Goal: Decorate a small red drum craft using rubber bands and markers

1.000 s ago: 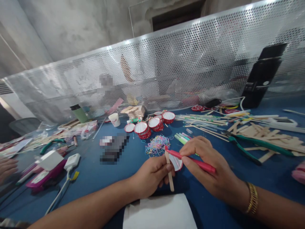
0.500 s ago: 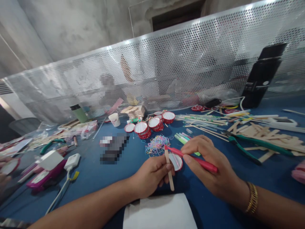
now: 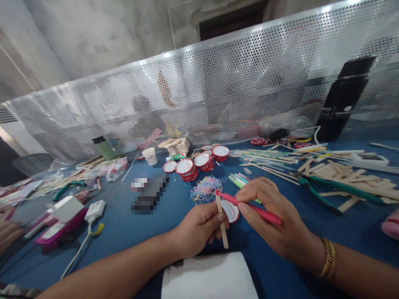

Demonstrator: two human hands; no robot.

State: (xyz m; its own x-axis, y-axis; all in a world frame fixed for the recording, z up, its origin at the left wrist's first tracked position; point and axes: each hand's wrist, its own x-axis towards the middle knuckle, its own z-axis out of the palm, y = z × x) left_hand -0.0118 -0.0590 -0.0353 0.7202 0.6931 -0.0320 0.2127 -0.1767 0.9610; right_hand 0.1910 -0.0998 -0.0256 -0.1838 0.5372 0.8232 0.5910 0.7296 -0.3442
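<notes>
My left hand [image 3: 199, 226] is closed, pinching a wooden craft stick [image 3: 223, 232] that stands nearly upright. In my right hand [image 3: 274, 211] is a red marker [image 3: 260, 212], held like a pen. Its tip meets the upper end of the stick, where a red patch shows. Behind the stick lies a round white disc with a red rim [image 3: 232, 212], partly hidden by my left hand. Beyond my hands is a pile of small pastel rubber bands [image 3: 205, 189]. A white sheet or packet [image 3: 208, 276] lies nearest to me.
Small red-and-white drums [image 3: 186, 170] and a paper cup [image 3: 150, 156] stand farther back. Green-handled pliers [image 3: 346, 189] lie by loose craft sticks [image 3: 358, 174] on the right. At left are a white adapter [image 3: 94, 210] with its cable and a co-worker's hand [image 3: 9, 236]. A perforated screen [image 3: 187, 95] borders the table.
The marker and my right hand have shifted very slightly left, with the tip still at the stick's top. At the left edge, the co-worker's hand has come further into view.
</notes>
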